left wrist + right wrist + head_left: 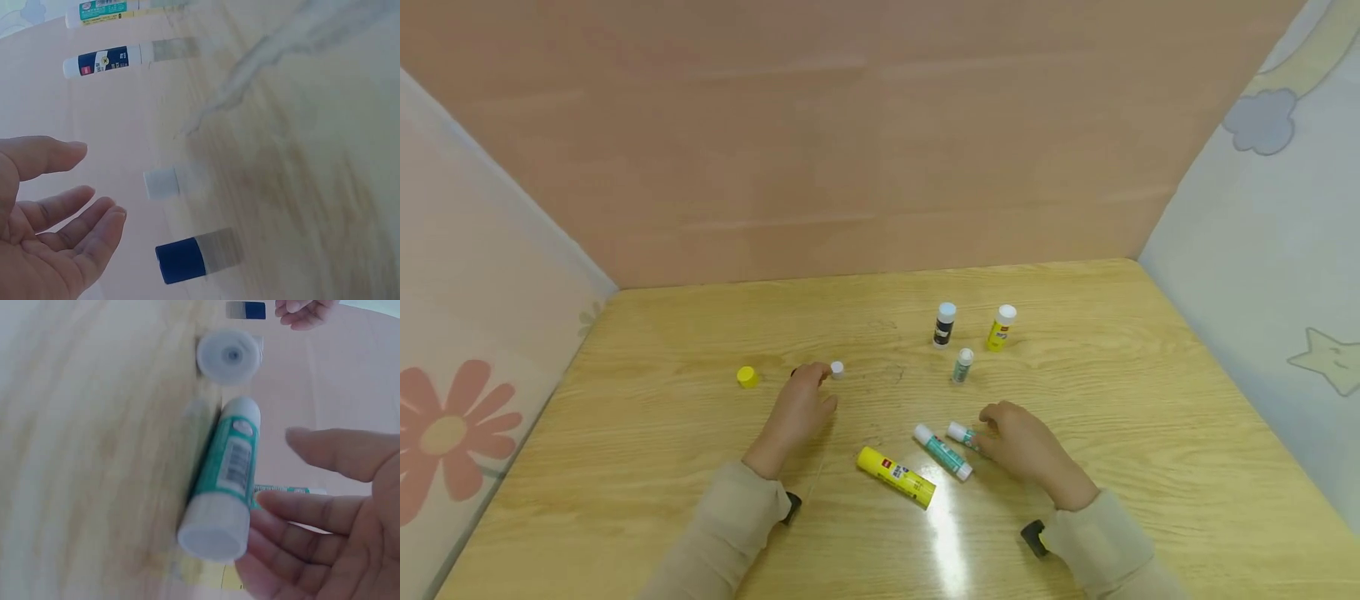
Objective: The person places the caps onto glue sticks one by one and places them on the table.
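Left hand (797, 408), left of center: fingers loosely spread, empty, just beside the white cap (837, 371). Right hand (1022, 442), lower right of center: thumb and fingers parted, gripping nothing, at the teal-labeled glue stick (961, 434); contact indeterminable. Yellow glue stick (897, 477): tabletop (1150, 383), lower center.

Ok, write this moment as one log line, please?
Left hand: near small white cylindrical cap | Right hand: at green-and-white cylindrical glue stick, contact unclear | Between hands: yellow cylindrical glue stick, lying
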Demonstrator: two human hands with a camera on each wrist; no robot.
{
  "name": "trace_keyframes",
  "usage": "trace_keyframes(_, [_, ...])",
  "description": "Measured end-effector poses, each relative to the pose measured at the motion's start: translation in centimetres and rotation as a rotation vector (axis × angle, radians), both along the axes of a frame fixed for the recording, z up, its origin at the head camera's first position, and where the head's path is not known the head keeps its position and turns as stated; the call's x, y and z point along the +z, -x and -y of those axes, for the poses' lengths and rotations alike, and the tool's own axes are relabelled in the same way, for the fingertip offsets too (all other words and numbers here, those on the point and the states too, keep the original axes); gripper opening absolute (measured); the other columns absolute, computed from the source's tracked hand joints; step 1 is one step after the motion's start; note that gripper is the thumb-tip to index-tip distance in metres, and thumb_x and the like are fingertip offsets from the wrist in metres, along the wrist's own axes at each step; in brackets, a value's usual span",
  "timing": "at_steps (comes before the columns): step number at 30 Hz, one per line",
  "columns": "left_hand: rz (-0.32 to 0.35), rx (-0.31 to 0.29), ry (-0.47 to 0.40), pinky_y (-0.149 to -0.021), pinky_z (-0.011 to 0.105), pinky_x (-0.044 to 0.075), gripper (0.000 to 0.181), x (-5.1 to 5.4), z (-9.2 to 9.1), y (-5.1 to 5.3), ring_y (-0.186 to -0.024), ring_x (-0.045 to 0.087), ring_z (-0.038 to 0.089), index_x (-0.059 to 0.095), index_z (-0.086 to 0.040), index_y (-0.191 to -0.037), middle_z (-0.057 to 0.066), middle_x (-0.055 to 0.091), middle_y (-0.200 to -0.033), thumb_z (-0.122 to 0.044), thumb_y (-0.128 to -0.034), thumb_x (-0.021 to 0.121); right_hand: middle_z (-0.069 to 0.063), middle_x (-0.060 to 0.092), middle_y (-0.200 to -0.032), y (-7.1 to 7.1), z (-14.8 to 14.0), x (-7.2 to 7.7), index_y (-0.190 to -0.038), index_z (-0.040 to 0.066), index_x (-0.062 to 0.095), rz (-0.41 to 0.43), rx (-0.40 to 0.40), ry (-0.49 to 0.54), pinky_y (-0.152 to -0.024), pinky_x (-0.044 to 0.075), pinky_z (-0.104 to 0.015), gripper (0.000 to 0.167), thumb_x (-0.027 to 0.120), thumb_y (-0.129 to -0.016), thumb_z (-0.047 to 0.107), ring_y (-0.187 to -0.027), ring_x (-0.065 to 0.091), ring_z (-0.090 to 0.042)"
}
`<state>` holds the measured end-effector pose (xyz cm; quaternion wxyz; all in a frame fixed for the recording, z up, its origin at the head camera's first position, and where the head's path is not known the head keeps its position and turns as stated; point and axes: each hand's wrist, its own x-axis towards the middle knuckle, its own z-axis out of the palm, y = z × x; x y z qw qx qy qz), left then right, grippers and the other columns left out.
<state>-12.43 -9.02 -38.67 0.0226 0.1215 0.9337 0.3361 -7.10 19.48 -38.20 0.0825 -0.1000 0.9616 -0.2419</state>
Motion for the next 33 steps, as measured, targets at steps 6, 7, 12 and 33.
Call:
trace_keyframes(6, [-0.013,0.010,0.024,-0.081,0.040,0.042,0.038,-0.2,-0.5,0.1,-0.096,0.049,0.030,0.048,0.009,-0.110,0.020,0.048,-0.106,-0.004,-0.0772,0.061,-0.012,0.056,-0.092,0.7,-0.9,-0.1,-0.099,-0.006,0.058,-0.045,-0.020,0.079,-0.071,0.046,-0.040,0.029,0.059,-0.080,0.016,-0.083,0.054,-0.026])
trace_keyframes(7, [-0.016,0.014,0.032,-0.082,0.040,0.042,0.038,-0.2,-0.6,0.2,-0.096,0.048,0.030,0.048,0.009,-0.111,0.020,0.048,-0.106,-0.005,-0.0771,0.061,-0.012,0.056,-0.092,0.9,-1.0,-0.1,-0.099,-0.006,0.057,-0.053,-0.023,0.083,-0.071,0.045,-0.041,0.029,0.059,-0.080,0.017,-0.084,0.054,-0.026])
trace_keyframes(12, [-0.013,0.025,0.046,-0.085,0.041,0.040,0.041,-0.5,-0.8,0.5,-0.100,0.046,0.031,0.046,0.008,-0.114,0.021,0.045,-0.110,-0.005,-0.0770,0.059,-0.014,0.055,-0.096,1.7,-1.6,-0.3,-0.101,-0.006,0.056,-0.090,-0.045,0.126,-0.072,0.045,-0.042,0.031,0.060,-0.081,0.017,-0.088,0.053,-0.029])
trace_keyframes(33, [0.004,-0.068,0.097,-0.094,0.043,0.030,0.047,-1.4,-1.1,1.7,-0.115,0.032,0.034,0.040,0.006,-0.120,0.022,0.037,-0.123,-0.004,-0.0778,0.059,-0.016,0.054,-0.095,4.6,-1.9,-1.3,-0.107,-0.007,0.051,-0.077,-0.018,0.202,-0.075,0.044,-0.041,0.035,0.060,-0.080,0.013,-0.088,0.051,-0.028])
